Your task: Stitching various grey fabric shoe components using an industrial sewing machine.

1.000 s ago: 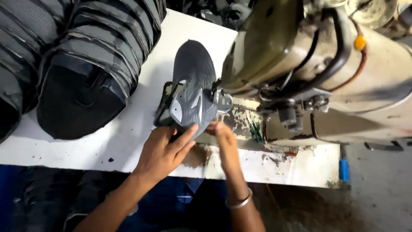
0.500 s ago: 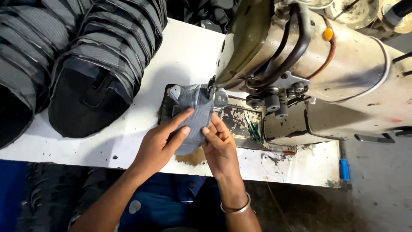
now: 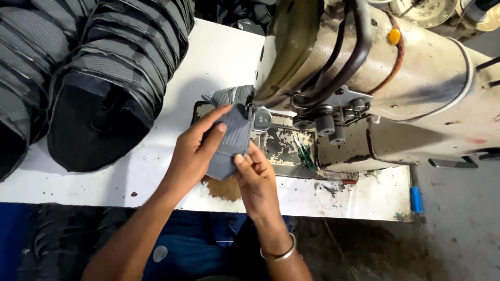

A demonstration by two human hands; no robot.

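**Grey upper piece at the needle, both hands feeding**

Grey shoe-upper piece (image 3: 232, 140) sits centre frame, far edge tucked under the sewing machine head (image 3: 364, 67), near end hanging free toward the table edge. Material: ribbed/knit-looking fabric w/ fine parallel lines, soft, curved outline, folds a bit at the top.

Left hand (image 3: 195, 151) lies flat on the piece, fingers spread over its left side, pressing it down. Right hand (image 3: 255, 177) pinches the lower right corner btwn thumb and forefinger, narrow grip; metal bangle (image 3: 278, 252) on that wrist.

Step, my read: lining up / guiding the seam at the presser foot (image 3: 260, 120). Next move prob. needs steady feed, edge kept parallel to the foot, fingertips kept clear of the needle area. Needle itself hidden by the head.

Around: worn, chipped metal bed plate (image 3: 284, 148) centre-right, paint flaking. White table (image 3: 156, 177), scuffed, brown patch at near edge. Upper left: stacks of black uppers (image 3: 104, 88), nested, stitched bands. Blue clip-like bit (image 3: 415, 199) on right edge.
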